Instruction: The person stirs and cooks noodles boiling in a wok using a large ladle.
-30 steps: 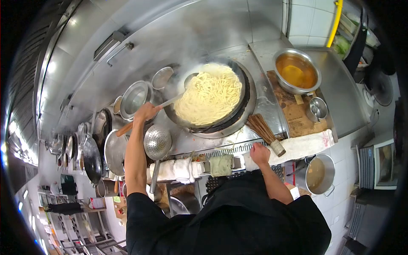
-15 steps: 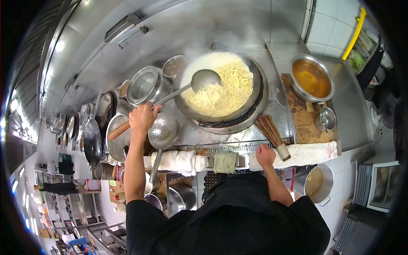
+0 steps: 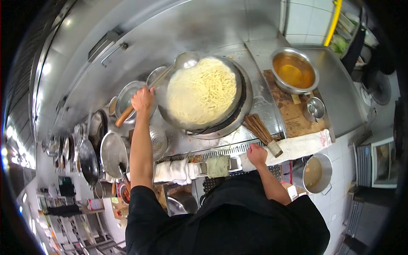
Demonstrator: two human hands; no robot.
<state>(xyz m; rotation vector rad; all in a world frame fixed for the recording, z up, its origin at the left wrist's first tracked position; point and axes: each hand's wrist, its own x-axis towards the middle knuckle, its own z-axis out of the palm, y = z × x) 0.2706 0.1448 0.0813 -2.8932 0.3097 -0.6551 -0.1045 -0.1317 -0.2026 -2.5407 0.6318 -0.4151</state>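
My left hand (image 3: 143,100) is closed around the handle of a long ladle (image 3: 186,60), with the wooden end sticking out below my fist. The ladle's bowl is at the far left rim of the wok (image 3: 241,91), beside the noodles. Pale, thick noodles (image 3: 208,87) fill the wok in cloudy liquid, and steam rises from it. My right hand (image 3: 257,154) is a fist at the counter's front edge, on the white towel (image 3: 297,148). Right beside it lies a bamboo brush (image 3: 261,131) with a bound handle; the hand does not hold it.
Right of the wok, a steel bowl of amber liquid (image 3: 295,71) and a small metal pot (image 3: 314,109) stand on a brown board (image 3: 293,121). A perforated skimmer (image 3: 158,143) and a metal basin (image 3: 114,155) lie at left. A large pot (image 3: 318,173) stands low at right.
My left hand has swung the ladle from over the noodles to the wok's far left rim. The noodles have shifted in the wok. My right fist stays by the brush; the view has tilted.
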